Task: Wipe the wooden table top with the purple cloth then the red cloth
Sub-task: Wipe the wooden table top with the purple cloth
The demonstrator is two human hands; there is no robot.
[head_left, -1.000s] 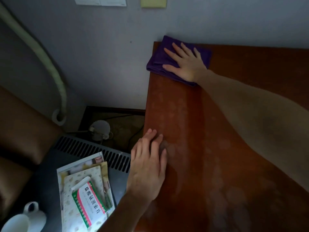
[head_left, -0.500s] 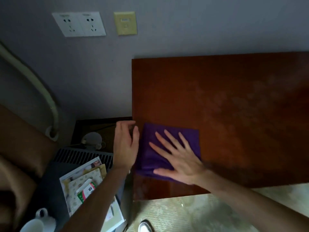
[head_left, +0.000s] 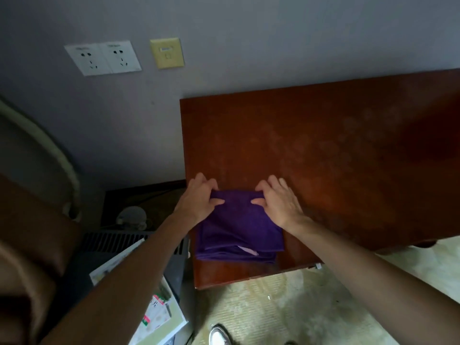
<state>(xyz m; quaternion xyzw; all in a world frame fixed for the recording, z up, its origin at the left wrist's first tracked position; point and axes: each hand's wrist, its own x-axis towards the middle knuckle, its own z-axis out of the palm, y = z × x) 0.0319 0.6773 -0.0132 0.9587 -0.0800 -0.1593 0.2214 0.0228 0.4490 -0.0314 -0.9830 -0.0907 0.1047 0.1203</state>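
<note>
A folded purple cloth [head_left: 240, 231] lies on the near left corner of the reddish-brown wooden table top [head_left: 336, 150]. My left hand [head_left: 199, 201] pinches the cloth's far left corner. My right hand [head_left: 280, 201] pinches its far right corner. Both hands lift that far edge a little off the wood. A pale label shows at the cloth's near edge. No red cloth is in view.
The table stands against a grey wall with white sockets [head_left: 103, 58] and a yellow plate [head_left: 167, 53]. Left of the table are a dark grille unit [head_left: 114, 241], papers and a box [head_left: 154, 314], a pale hose [head_left: 49, 150] and brown upholstery [head_left: 29, 235]. A shoe [head_left: 219, 336] rests on the carpet.
The right hand drew the cloth from the far left corner to the near left corner. It was flat on the cloth; now both hands pinch the cloth's far edge.
</note>
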